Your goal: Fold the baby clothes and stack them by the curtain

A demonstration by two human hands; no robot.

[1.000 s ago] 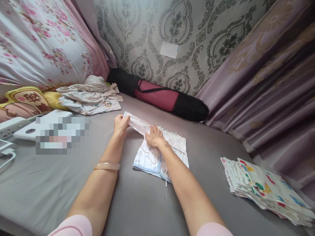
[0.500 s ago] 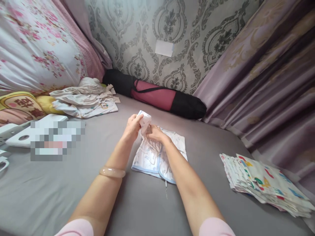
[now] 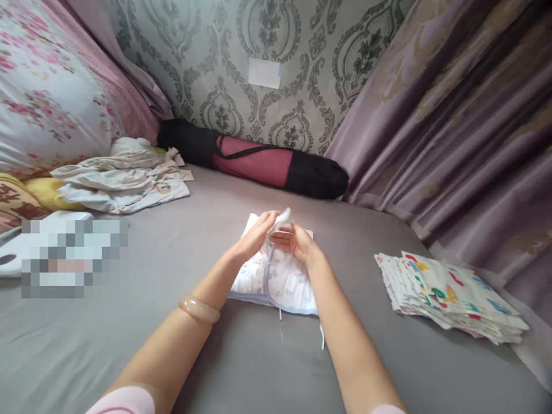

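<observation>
A small white baby garment (image 3: 290,284) with a faint print and light blue edging lies on the grey sheet (image 3: 241,368), its thin ties hanging at the near edge. My left hand (image 3: 259,234) is closed on a raised white part of the garment near its top. Facing it from the right, my right hand (image 3: 295,238) has its fingers apart under and beside that raised part, and no hold on the cloth shows. A pale bangle (image 3: 199,309) sits on my left forearm.
A black and dark pink long bag (image 3: 259,164) lies along the wall. Crumpled clothes (image 3: 125,178) are at the back left, near a white device (image 3: 12,247) and a blurred item. A stack of folded patterned cloths (image 3: 452,293) lies at the right.
The raised cloth has moved right, and my left hand with it. My right hand has come away from the garment's middle and its fingers have spread. The view has shifted slightly.
</observation>
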